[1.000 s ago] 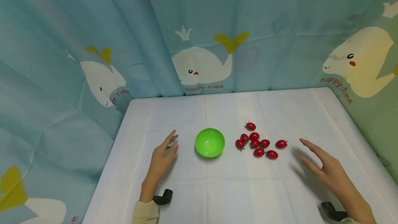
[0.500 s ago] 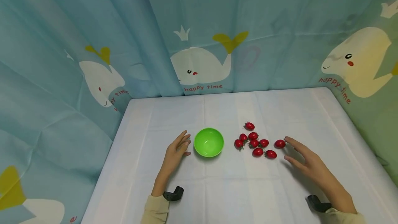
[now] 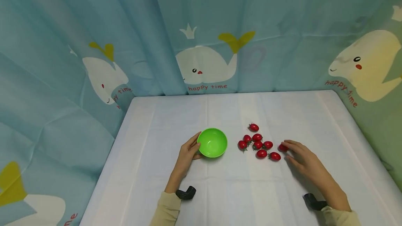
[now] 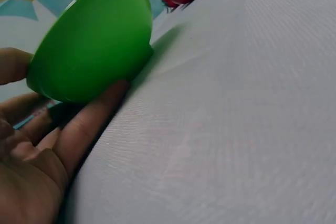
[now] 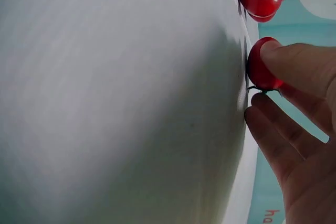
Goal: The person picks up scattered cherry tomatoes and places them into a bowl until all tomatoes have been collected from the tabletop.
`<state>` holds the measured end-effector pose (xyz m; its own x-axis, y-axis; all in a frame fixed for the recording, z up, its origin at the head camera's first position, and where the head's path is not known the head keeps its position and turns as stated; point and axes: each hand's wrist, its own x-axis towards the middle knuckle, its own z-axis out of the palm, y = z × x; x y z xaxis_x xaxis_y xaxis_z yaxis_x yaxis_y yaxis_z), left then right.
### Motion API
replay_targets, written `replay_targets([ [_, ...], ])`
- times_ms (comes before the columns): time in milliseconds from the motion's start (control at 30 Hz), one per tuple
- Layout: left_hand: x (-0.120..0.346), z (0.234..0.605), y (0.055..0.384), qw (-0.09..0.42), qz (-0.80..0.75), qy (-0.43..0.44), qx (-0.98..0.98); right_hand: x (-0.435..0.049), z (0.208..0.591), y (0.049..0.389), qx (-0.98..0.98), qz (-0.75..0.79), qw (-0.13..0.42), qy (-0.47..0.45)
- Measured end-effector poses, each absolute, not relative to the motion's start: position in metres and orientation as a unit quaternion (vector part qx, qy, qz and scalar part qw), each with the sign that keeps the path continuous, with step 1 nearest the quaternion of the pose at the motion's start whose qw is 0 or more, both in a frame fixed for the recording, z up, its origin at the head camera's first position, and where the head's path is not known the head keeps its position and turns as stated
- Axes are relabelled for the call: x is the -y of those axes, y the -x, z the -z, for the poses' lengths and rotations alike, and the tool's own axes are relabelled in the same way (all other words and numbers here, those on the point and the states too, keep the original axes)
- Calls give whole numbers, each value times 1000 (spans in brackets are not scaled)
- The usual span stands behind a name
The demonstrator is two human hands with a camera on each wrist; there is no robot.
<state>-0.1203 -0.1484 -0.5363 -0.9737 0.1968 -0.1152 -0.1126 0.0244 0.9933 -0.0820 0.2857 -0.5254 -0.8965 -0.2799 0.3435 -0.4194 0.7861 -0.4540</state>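
left hand [image 3: 185, 156] holding green bowl [image 3: 212, 143] by side facing it, fingers at rim and underneath; right hand [image 3: 309, 165] pinching one red tomato [image 5: 257, 69]; loose tomatoes [image 3: 257, 145] between hands, nearer right; bowl's probably light stiff plastic, bit slick, rim's best hold; pinched one I'd guess light, firm, slippery, bruises if squeezed, so grab round middle; only readable writing: "happy time" lettering [image 3: 207, 88] on curtain [image 3: 213, 9] beyond both hands; no brand spotted

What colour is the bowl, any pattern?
The bowl is plain bright green, no pattern showing; best seen in the left wrist view.
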Motion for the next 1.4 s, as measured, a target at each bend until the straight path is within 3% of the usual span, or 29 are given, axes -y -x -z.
replay_targets([
  [500, 150, 543, 120, 117, -711, -42, -692, -283, 525, 86, 934, -313, 89, -148],
  [800, 149, 542, 122, 115, -708, -56, -694, -280, 518, 88, 917, -346, 123, -156],
  [1400, 152, 545, 126, 112, -718, -48, -685, -211, 484, 122, 867, -434, 107, -221],
])
